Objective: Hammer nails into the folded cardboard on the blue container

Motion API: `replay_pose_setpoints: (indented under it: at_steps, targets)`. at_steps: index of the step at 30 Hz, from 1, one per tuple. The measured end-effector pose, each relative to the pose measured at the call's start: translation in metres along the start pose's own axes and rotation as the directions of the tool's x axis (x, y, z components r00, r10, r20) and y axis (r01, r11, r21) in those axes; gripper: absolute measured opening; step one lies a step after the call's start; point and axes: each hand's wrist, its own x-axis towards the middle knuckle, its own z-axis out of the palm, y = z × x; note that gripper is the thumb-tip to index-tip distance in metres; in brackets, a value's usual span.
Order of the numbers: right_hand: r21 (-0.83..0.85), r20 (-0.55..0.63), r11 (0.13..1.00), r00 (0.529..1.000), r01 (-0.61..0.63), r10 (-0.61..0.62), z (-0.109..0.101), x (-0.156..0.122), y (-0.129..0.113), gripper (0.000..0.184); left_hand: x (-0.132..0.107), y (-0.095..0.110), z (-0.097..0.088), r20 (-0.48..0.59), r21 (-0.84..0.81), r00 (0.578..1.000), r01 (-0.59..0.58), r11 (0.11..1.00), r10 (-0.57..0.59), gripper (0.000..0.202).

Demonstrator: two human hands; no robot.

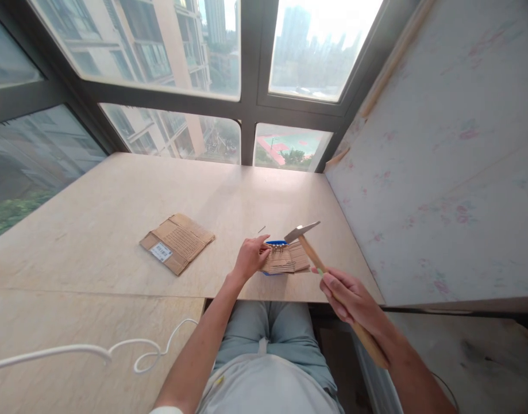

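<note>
In my right hand is a hammer with a wooden handle and a metal head, its head raised just over the right side of a small cardboard piece. Several nails stand in a row along the cardboard's far part, and a blue object shows at its far and near edges. My left hand is at the cardboard's left edge, thumb and fingers drawn together by the nails. Whatever lies between those fingertips is too small to make out. One loose nail rests on the table beyond my left hand.
A folded cardboard sheet with a white label lies to the left on the pale tabletop. A white cable curls over the lower surface at the left front. Windows stand behind the table, and a flower-patterned wall borders its right side.
</note>
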Motion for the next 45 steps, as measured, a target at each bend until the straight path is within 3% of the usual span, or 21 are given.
replay_pose_setpoints:
  at_steps: [4, 9, 29, 45]
  targets:
    - [-0.027, 0.085, 1.000, 0.996, -0.012, 0.014, 0.026, 0.015, 0.010, 0.044, 0.000, 0.003, 0.000, -0.008, -0.023, 1.000, 0.026, 0.999, -0.026, 0.044]
    - [-0.030, 0.095, 0.999, 0.995, -0.012, 0.015, 0.036, 0.026, 0.023, 0.040, 0.000, 0.004, -0.001, 0.000, -0.019, 0.999, 0.049, 0.999, -0.049, 0.046]
    - [-0.022, 0.077, 1.000, 0.997, 0.012, -0.010, 0.036, 0.030, 0.019, 0.037, 0.003, 0.002, 0.002, 0.038, -0.002, 0.999, 0.034, 0.999, -0.034, 0.036]
    - [0.172, -0.123, 0.984, 0.992, 0.036, -0.015, 0.018, 0.015, 0.033, 0.049, 0.002, 0.010, -0.003, 0.087, 0.079, 0.996, 0.016, 0.997, -0.023, 0.039]
